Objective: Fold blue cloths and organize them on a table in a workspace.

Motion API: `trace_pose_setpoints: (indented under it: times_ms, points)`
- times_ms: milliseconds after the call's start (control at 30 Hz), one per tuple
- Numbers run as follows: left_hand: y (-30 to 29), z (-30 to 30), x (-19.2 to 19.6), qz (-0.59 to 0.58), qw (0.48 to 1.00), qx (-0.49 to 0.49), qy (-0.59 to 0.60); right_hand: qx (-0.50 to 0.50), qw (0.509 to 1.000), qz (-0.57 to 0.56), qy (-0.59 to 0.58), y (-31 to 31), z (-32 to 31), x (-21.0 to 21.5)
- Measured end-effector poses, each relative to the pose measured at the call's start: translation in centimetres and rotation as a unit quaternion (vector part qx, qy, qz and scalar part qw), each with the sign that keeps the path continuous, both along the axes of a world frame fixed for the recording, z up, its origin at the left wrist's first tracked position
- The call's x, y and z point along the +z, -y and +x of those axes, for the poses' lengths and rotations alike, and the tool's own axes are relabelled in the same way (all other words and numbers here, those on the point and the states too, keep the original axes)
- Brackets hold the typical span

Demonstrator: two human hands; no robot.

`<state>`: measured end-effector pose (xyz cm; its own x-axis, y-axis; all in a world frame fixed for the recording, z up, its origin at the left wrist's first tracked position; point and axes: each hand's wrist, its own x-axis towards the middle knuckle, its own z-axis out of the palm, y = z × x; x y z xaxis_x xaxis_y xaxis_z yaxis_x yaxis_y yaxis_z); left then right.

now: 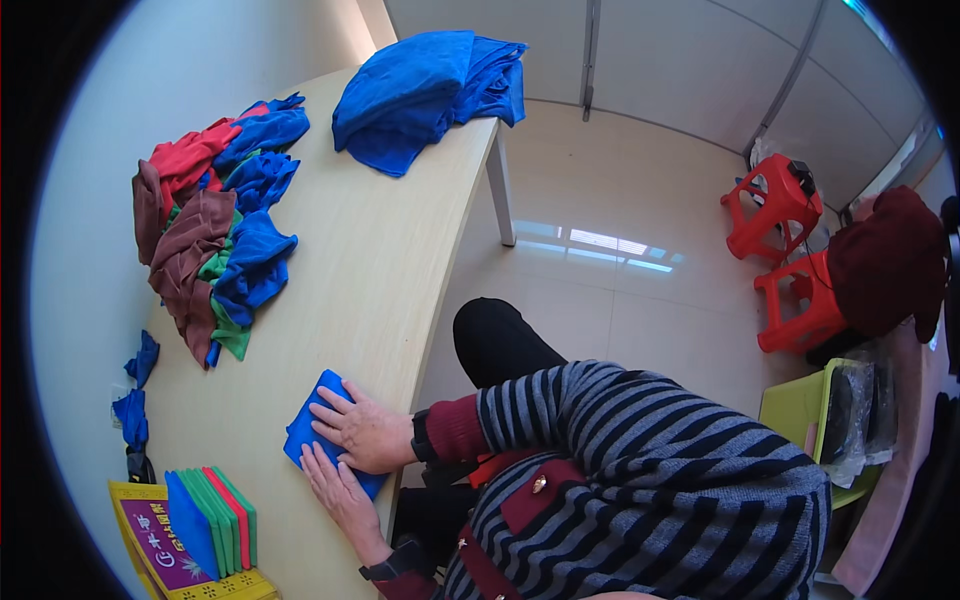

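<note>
A folded blue cloth (304, 428) lies on the pale wooden table (350, 270), close to its near edge. My right hand (368, 432) rests flat across the upper part of it, with fingers apart. Just below, my left hand (342, 496) also presses on the cloth, its fingers stretched out and flat. The two hands nearly meet, and both hide much of the cloth. Neither hand grips anything.
Crumpled red, brown, green and blue cloths (195, 235) are heaped at the table's left. Blue cloths (410, 95) lie stacked at its far end. Folded cloths (212, 525) stand in a yellow box (225, 588) at lower left. Red stools (775, 210) stand on the floor at right.
</note>
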<state>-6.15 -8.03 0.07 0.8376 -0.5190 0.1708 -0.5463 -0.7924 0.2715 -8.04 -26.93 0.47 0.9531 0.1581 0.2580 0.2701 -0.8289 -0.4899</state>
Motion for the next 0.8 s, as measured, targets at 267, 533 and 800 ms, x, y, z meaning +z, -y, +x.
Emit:
trace_pose_setpoints:
  times_ms: [267,533,800]
  points:
    - [0.1,-0.9,0.3,-0.004,1.0,0.013,0.015,0.0,1.0,0.007,0.027,-0.7,0.0,-0.8]
    - [0.0,-2.0,-0.2,-0.015,0.999,0.016,0.04,-0.013,0.996,-0.056,0.063,0.0,0.1,-0.5]
    - [-0.6,-4.3,0.3,0.024,0.996,0.015,0.089,-0.01,0.994,-0.08,0.068,-0.6,0.1,-0.7]
